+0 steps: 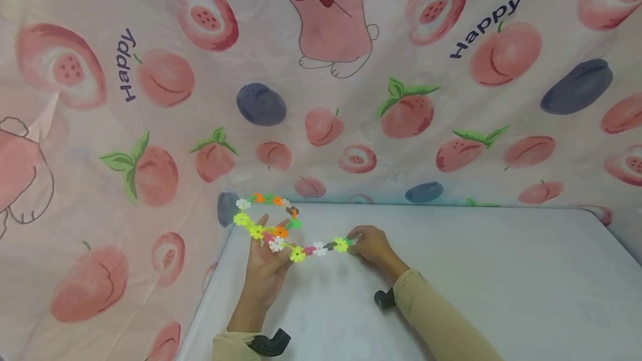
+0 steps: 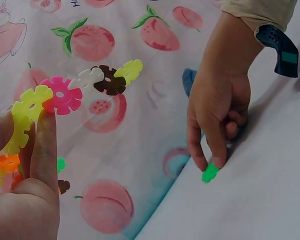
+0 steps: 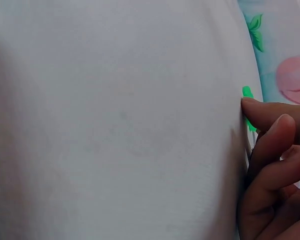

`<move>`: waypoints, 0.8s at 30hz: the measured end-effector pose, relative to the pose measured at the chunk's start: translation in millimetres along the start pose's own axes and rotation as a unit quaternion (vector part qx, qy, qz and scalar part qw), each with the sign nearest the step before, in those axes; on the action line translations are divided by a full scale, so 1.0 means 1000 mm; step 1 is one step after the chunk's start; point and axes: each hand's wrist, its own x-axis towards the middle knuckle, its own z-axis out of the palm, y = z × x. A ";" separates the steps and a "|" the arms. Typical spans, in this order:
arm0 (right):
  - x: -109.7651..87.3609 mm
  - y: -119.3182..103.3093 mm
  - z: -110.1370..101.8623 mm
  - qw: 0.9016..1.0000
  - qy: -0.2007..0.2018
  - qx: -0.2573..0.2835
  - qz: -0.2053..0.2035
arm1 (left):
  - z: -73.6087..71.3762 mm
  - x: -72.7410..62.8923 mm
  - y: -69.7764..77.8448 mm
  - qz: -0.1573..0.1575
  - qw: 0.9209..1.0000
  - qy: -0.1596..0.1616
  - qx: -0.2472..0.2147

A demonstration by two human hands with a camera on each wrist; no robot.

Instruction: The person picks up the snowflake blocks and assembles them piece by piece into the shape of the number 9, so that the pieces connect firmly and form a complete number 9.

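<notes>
A chain of interlocking flower-shaped plastic discs (image 1: 297, 254), in yellow, white, pink, orange, green and brown, hangs in a loop with a loose end stretching right. My left hand (image 1: 266, 272) holds it; in the left wrist view, thumb and fingers pinch a yellow disc (image 2: 21, 116) beside a pink one (image 2: 63, 95). That loose end finishes in another yellow disc (image 2: 131, 71). Between thumb and forefinger my right hand (image 1: 373, 244) pinches a single green disc (image 2: 210, 173), apart from the chain in the left wrist view. Fingertips partly cover this green disc in the right wrist view.
Under both hands lies a white tabletop (image 1: 481, 277). A fruit-printed cloth (image 1: 341, 99) hangs behind the table and along its left side. Dark devices are strapped at the left wrist (image 1: 271, 344) and the right wrist (image 1: 384, 298).
</notes>
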 end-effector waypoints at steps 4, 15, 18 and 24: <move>0.000 0.001 -0.002 1.000 0.002 0.005 -0.004 | -0.002 0.000 -0.001 -0.001 1.000 0.005 0.002; -0.005 0.011 -0.008 1.000 0.000 0.018 -0.001 | -0.003 -0.002 -0.003 -0.005 1.000 0.004 0.000; -0.011 0.012 -0.015 0.999 -0.025 0.042 -0.004 | -0.003 -0.002 -0.003 -0.006 1.000 0.004 -0.001; -0.025 0.013 -0.033 0.990 -0.073 0.119 -0.020 | -0.004 -0.002 -0.004 -0.008 1.000 0.003 -0.013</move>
